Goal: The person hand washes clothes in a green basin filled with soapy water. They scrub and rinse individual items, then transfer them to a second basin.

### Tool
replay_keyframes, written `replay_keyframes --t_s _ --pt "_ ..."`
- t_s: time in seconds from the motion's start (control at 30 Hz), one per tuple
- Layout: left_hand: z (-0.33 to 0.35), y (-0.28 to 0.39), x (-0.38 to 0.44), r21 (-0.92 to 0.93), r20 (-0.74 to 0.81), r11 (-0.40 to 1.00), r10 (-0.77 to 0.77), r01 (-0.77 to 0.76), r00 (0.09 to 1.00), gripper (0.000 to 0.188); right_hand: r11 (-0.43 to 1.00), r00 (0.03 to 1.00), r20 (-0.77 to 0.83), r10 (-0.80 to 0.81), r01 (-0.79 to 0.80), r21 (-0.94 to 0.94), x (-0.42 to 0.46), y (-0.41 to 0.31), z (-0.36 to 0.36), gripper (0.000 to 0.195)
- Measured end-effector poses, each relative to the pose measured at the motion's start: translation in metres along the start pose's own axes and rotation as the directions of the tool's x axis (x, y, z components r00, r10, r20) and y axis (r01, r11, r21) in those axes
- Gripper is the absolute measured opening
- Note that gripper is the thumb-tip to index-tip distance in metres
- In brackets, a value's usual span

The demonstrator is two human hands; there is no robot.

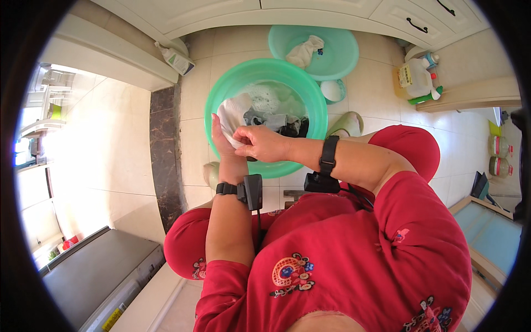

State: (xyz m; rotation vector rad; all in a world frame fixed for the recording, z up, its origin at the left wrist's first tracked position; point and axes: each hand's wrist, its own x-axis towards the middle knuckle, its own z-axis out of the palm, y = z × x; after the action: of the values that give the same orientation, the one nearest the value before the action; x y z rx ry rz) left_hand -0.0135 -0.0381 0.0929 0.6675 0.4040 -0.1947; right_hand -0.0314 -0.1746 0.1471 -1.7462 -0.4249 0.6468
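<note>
A white ribbed sock [233,116] is in my hands above the left side of a green plastic basin [317,112]. My left hand [224,143] supports it from the left with the thumb raised; the other fingers are hidden by the fabric, and I cannot tell whether they are inside it. With thumb and forefinger, my right hand [263,143] pinches the sock's near end. Below lies soapy water [294,103] with foam [265,99]. Grey cloth items [274,121] and dark ones [296,128] lie partly in the water.
Behind stands a pale turquoise basin [340,62] containing another white sock [306,52]. Beside it is a small tub of white matter [332,91]. A white bottle [177,60] stands left, a yellowish jug [410,79] right. White cabinets [315,16] border the far side. Green slippers [348,124] flank the basin.
</note>
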Motion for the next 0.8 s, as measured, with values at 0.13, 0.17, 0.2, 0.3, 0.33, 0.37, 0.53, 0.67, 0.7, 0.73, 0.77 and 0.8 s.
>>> replay_keyframes --t_s 0.13,0.17,0.2,0.3,0.33,0.37,0.53,0.67,0.7,0.73,0.77,0.8 --pt "0.008 0.008 0.001 -0.22 0.077 0.974 -0.04 0.056 0.996 0.066 0.994 0.983 -0.15 0.104 -0.106 -0.006 0.031 0.038 -0.038 0.031" --pt "0.01 0.005 0.004 -0.203 0.142 0.977 -0.029 0.058 0.99 0.068 0.983 0.947 -0.303 0.111 -0.061 0.171 0.035 0.062 -0.066 0.033" --pt "0.01 0.004 0.007 -0.183 0.198 0.982 -0.015 0.052 0.98 0.07 0.906 0.88 -0.467 0.084 0.128 0.404 0.033 0.093 -0.095 0.029" --pt "0.014 -0.001 0.01 -0.061 0.244 0.997 -0.028 0.045 0.969 0.071 0.87 0.428 -0.769 0.475 -0.097 0.483 0.02 0.188 -0.19 0.018" --pt "0.014 -0.004 0.013 -0.014 0.231 0.998 -0.052 0.057 0.972 0.07 0.797 0.326 -0.733 0.597 -0.132 0.59 0.008 0.214 -0.22 0.018" --pt "0.01 -0.004 0.014 0.037 0.201 0.998 -0.063 0.056 0.978 0.069 0.724 0.23 -0.691 0.686 -0.113 0.681 0.009 0.219 -0.229 0.018" --pt "0.002 -0.014 0.027 0.085 0.127 0.992 -0.101 0.09 0.987 0.055 0.608 0.127 -0.598 0.791 -0.061 0.792 0.003 0.27 -0.276 0.019" --pt "0.004 -0.028 0.042 0.203 0.198 0.979 -0.056 0.015 0.979 0.049 0.734 0.204 -0.712 0.671 -0.054 0.677 -0.005 0.312 -0.313 0.018" --pt "-0.002 -0.029 0.045 0.206 0.162 0.978 0.0 -0.034 0.987 0.048 0.556 0.152 -0.577 0.803 0.16 0.816 0.016 0.299 -0.305 0.019" --pt "-0.003 -0.034 0.05 0.199 0.152 0.978 0.036 -0.066 0.988 0.048 0.661 0.277 -0.647 0.71 0.052 0.748 0.015 0.298 -0.307 0.022" --pt "-0.005 -0.036 0.054 0.196 0.066 0.98 0.001 -0.014 0.998 0.049 0.759 0.407 -0.683 0.607 -0.041 0.65 0.013 0.297 -0.309 0.025" --pt "-0.009 -0.037 0.056 0.192 -0.026 0.981 -0.034 0.038 0.999 0.051 0.815 0.459 -0.696 0.553 -0.122 0.567 0.014 0.29 -0.304 0.025"
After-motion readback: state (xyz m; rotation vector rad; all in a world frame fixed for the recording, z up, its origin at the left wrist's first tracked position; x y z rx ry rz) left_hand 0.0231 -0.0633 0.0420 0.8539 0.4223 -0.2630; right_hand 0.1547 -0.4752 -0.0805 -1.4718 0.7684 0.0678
